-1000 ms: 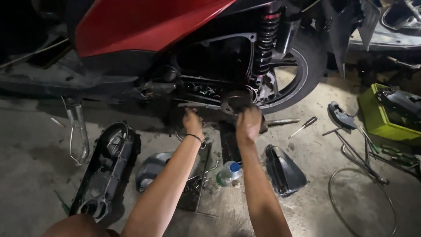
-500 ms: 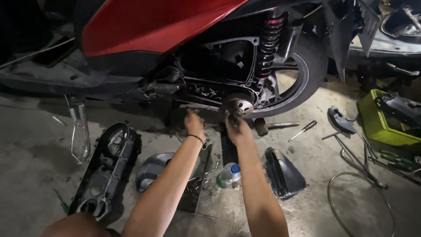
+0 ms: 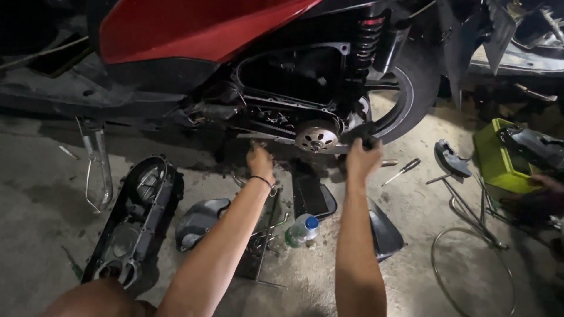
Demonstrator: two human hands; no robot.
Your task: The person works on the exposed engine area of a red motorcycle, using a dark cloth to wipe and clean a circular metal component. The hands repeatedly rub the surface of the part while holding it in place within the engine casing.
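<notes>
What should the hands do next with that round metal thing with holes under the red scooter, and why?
Probably bring the left hand up to steady the round drilled drum, since that hand is low beside it while the right hand grips a dark part just to the drum's right. The black side cover already lies on the concrete floor, so the drum is exposed.

Head view, downward, near scooter underside.
</notes>
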